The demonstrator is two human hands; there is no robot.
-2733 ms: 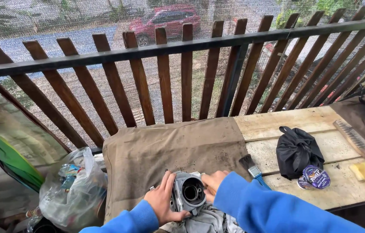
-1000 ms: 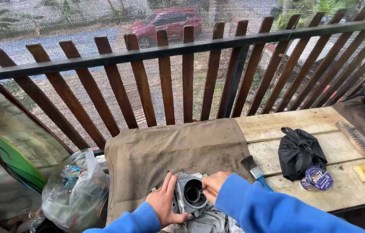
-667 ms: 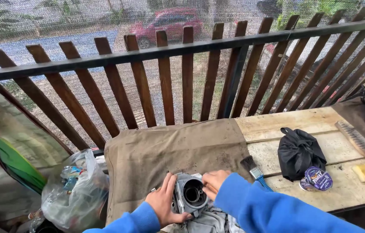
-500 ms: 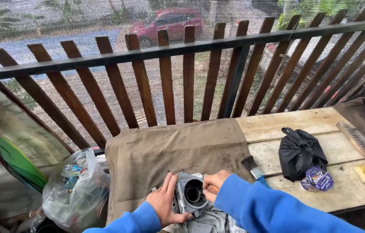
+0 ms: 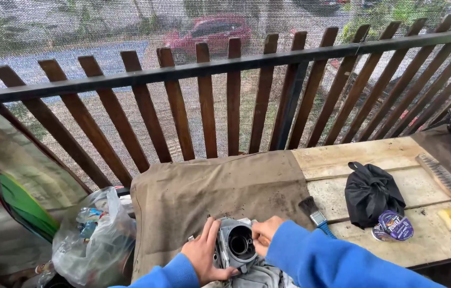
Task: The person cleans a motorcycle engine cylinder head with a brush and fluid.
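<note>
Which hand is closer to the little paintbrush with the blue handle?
The right hand. It sits on the right side of the grey metal part, just left of the paintbrush. The left hand grips the part's far side, farther from the brush.

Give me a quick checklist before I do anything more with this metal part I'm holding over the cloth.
1. Left hand gripping the grey metal part: ok.
2. Right hand touching the part's right edge: ok.
3. Brown cloth spread under the part: ok.
4. Paintbrush lying close beside the right hand: ok.
5. Part's round bore free of dirt: cannot tell.
6. Black bag tied shut, away from the hands: ok.
</note>
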